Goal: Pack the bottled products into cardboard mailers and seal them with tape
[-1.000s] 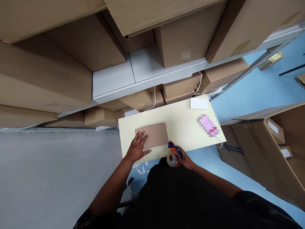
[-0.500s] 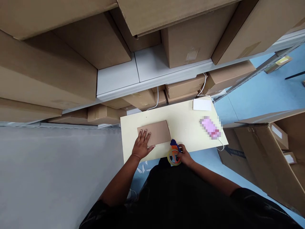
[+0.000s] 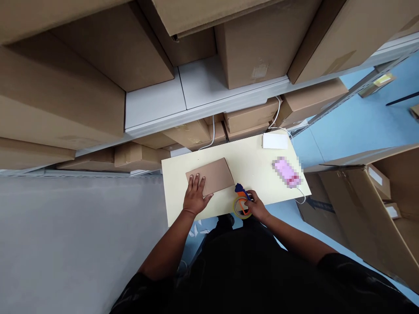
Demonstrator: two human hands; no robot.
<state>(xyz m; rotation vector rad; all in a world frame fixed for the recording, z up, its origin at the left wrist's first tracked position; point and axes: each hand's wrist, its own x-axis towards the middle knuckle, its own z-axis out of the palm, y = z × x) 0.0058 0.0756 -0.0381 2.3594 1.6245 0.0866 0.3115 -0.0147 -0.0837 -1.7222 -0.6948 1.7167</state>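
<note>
A flat brown cardboard box [image 3: 218, 174] lies slightly turned on the pale yellow table [image 3: 178, 200]. Spread fingers of my left hand [image 3: 195, 196] press on its left part, the thumb by the near edge. My right hand [image 3: 257, 206] is closed around a tape dispenser [image 3: 241, 195], which has a blue head, an orange body and a roll of clear yellowish tape. The dispenser's head is close to the box's right near corner; whether it touches cannot be made out.
A small white box [image 3: 275, 141] and a blurred pink item [image 3: 286, 172] with a white cable are at the table's right. Behind stands a shelf [image 3: 203, 109] full of cartons. A large open carton [image 3: 360, 209] is on the right; white scraps lie on the floor.
The box has turned a little, its right end swinging away from me. My right hand and the tape dispenser have shifted slightly right and up. The whole view has moved a little too.
</note>
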